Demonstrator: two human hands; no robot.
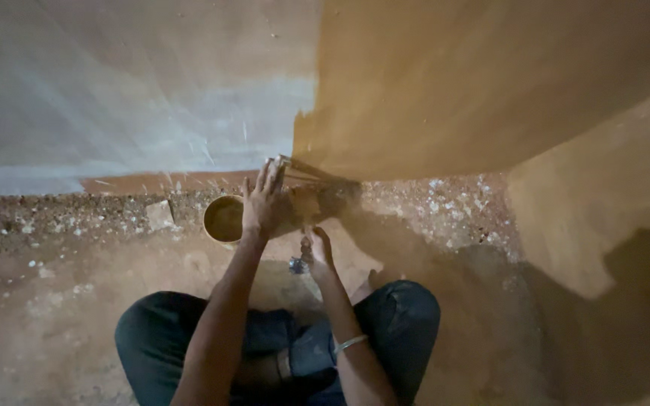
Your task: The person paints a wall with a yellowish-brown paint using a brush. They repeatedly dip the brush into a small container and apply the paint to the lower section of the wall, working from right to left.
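I am squatting in front of a wall, half pale grey (114, 98) and half coated ochre brown (475, 83). My left hand (265, 201) is raised at the foot of the wall and grips a wide paint brush (317, 188), whose blurred bristles lie against the lower edge of the brown area. A round yellow paint can (223, 219) with dark paint inside stands on the ground just left of that hand. My right hand (317, 246), with a metal bangle on its wrist, hangs lower and pinches a small dark object (299, 264) that I cannot identify.
The ground (62, 248) along the wall is rough earth and gravel with white specks. A flat stone (159, 214) lies left of the can. A second brown-coated wall (603, 203) closes in at the right. My knees in dark trousers (404, 312) fill the bottom centre.
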